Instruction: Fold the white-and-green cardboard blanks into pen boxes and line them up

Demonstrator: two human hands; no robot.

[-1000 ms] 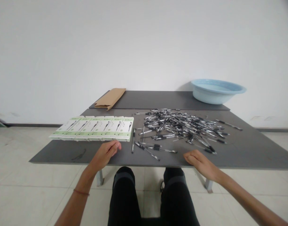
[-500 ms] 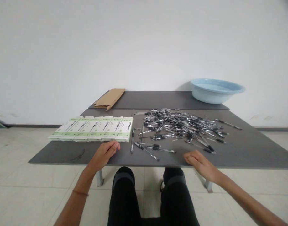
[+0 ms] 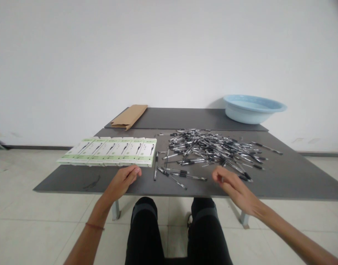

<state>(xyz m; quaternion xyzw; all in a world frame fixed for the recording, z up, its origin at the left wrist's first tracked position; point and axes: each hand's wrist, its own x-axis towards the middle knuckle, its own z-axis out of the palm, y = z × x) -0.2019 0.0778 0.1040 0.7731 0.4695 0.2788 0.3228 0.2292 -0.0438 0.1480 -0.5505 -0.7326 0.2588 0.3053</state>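
My left hand rests on the near edge of the dark table, fingers loosely curled, holding nothing, just in front of a row of several white-and-green pen boxes. My right hand hovers above the table's near edge with its fingers apart, empty, close to the near side of a big heap of black-and-clear pens. A few loose pens lie between my two hands.
A second dark table behind carries a brown paper envelope at its left and a light blue basin at its right. My legs in black trousers show under the table edge. White wall behind, tiled floor around.
My right hand has lifted off the table edge and moved a little left and forward, toward the pens, with its fingers opening. My left hand has stayed put.
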